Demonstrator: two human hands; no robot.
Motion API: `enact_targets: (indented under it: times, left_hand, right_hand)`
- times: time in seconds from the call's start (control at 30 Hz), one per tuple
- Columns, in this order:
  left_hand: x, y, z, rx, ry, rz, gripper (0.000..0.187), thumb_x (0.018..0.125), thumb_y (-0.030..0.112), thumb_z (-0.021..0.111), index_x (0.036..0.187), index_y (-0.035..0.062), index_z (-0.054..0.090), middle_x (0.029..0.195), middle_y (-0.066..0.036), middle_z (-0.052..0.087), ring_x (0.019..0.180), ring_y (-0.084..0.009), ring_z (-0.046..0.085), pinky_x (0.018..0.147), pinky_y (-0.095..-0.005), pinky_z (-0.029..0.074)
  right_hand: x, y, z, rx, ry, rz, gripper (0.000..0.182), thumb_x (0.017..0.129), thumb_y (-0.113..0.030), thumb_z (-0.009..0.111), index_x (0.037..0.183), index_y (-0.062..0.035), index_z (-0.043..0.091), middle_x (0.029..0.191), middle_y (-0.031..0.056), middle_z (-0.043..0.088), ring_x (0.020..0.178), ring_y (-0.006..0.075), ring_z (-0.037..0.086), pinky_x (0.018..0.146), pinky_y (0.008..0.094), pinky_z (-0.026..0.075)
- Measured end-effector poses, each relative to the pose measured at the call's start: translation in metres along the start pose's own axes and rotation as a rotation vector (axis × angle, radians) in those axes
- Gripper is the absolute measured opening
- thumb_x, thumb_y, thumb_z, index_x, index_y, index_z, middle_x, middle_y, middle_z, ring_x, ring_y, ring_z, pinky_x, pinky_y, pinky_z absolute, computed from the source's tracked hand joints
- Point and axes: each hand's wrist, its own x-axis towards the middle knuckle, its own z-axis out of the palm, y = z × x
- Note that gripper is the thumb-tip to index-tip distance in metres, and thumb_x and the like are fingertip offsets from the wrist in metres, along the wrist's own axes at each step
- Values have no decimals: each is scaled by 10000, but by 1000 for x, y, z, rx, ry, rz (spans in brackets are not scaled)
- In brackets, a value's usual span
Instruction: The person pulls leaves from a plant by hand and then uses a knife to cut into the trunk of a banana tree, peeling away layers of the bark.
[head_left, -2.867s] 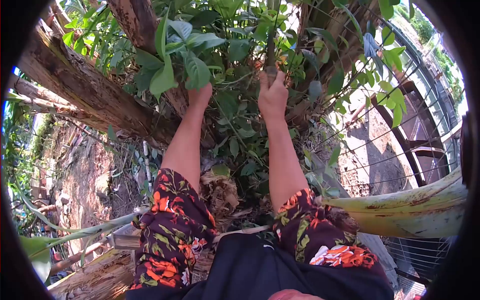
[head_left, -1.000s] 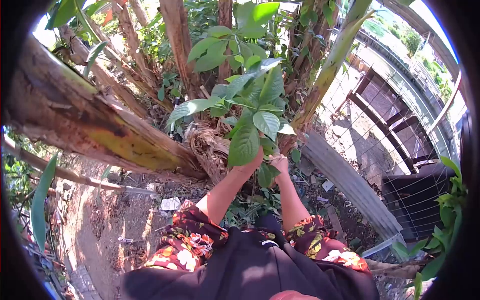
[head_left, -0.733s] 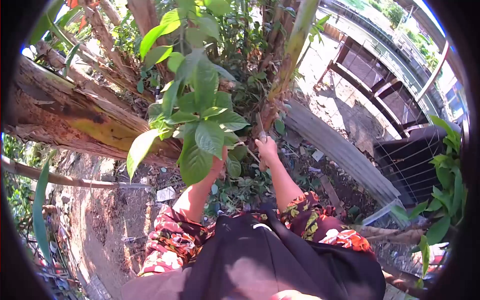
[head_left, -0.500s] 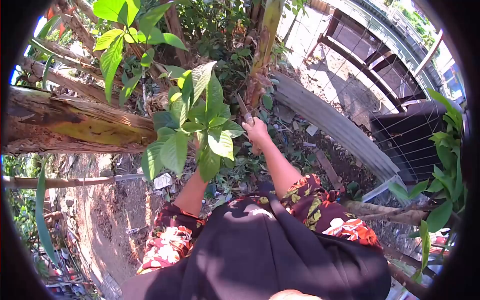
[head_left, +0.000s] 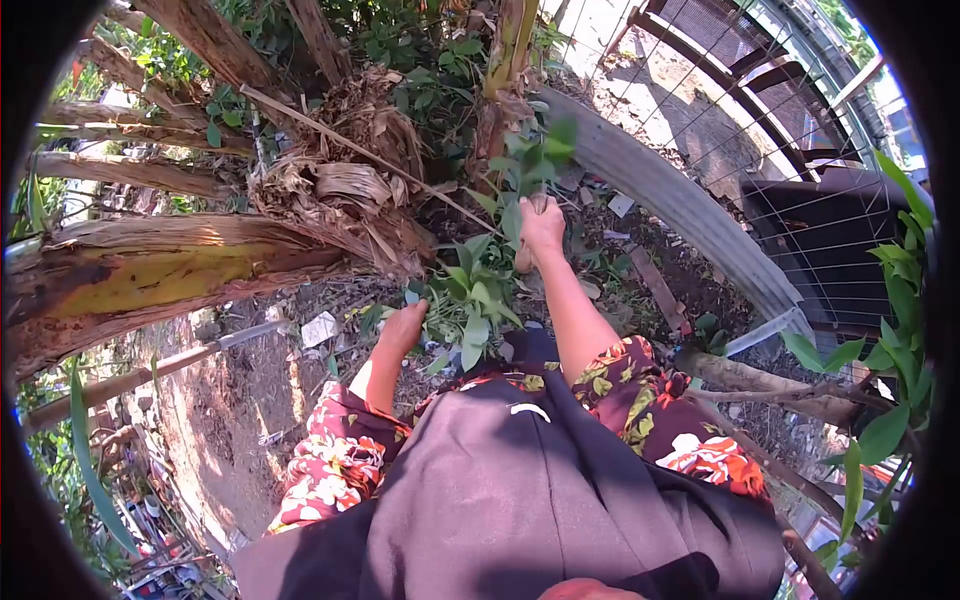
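My left hand [head_left: 403, 325] is low, just above the dirt, with its fingers curled at the stem end of a cut leafy branch [head_left: 472, 295]. The branch's green leaves spread to the right of that hand, over other greenery on the ground. My right hand [head_left: 541, 225] is stretched further out and gripped on a knife [head_left: 523, 260]. Only the tan handle end shows under the fist; the blade is hidden among the leaves of a small plant [head_left: 535, 160]. Both forearms come out of flowered sleeves.
A thick fallen banana trunk [head_left: 150, 280] lies across the left, with dry brown leaf sheaths [head_left: 340, 190] at its base. A corrugated metal sheet [head_left: 670, 200] and a wire fence [head_left: 800, 230] close off the right. A thin pole [head_left: 150, 370] and a paper scrap [head_left: 320, 328] lie on bare dirt.
My left hand has brought the leafy branch down from chest height to the ground. My right hand with the knife has moved forward toward the small plant. My view has tilted downward.
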Motion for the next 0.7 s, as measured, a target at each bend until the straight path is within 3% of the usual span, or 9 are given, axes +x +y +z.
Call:
enact_targets:
  times: [0.13,0.23,0.3,0.4,0.43,0.5,0.6,0.67,0.7]
  left_hand:
    - [11,-9,-1,-24,160,-21,266,669,-10,542,904,26,421,814,-194,563,690,-396,561,595,-475,450]
    - [34,10,-41,-22,122,-82,347,668,48,614,959,28,427,855,-185,559,745,-380,555,647,-448,448]
    - [46,13,-54,-84,302,15,434,667,141,668,1018,36,433,925,-172,535,848,-344,526,724,-408,429]
    - [62,17,-70,-103,433,-20,502,668,227,676,1066,37,437,954,-158,529,915,-328,501,770,-402,412]
    - [64,19,-75,-107,440,-22,502,668,227,676,1066,37,437,954,-158,529,915,-328,501,770,-402,412]
    - [70,22,-85,-265,702,59,421,710,184,640,1042,6,452,958,-164,518,924,-326,495,785,-384,407]
    - [78,12,-91,-361,719,93,315,752,146,593,1015,12,481,958,-163,522,909,-331,501,774,-377,412]
    - [82,7,-96,-402,749,105,214,786,136,550,953,5,521,922,-165,539,869,-332,520,747,-378,421]
    - [83,6,-98,-465,733,89,195,790,140,539,928,2,524,893,-165,539,844,-333,520,733,-383,421]
  right_hand:
    - [-22,-5,13,-29,-85,-83,320,731,-296,606,808,-12,482,729,208,575,714,393,555,650,435,422]
    - [-29,-18,28,31,-143,-98,313,732,-288,610,805,-13,481,706,194,575,674,376,557,628,423,426]
    - [-37,-28,37,56,-182,-126,303,737,-279,612,806,-14,482,687,178,572,634,345,556,609,403,429]
    - [-48,-37,54,93,-194,-110,295,743,-275,610,809,-15,486,671,164,565,609,315,551,601,386,430]
    - [-50,-38,59,96,-199,-107,286,748,-269,608,809,-16,488,658,155,561,615,303,553,604,379,429]
    - [-53,-39,68,96,-201,-106,283,748,-264,608,809,-16,486,646,144,556,592,285,553,585,372,431]
    - [-65,-54,74,177,-243,-20,262,762,-235,602,790,-17,459,602,104,529,471,209,530,461,338,425]
    - [-64,-58,82,331,-283,62,215,798,-207,584,779,-63,425,548,22,446,368,115,428,328,255,344]
    - [-64,-60,86,396,-321,132,208,811,-198,569,783,-77,402,558,16,434,370,117,420,326,258,342]
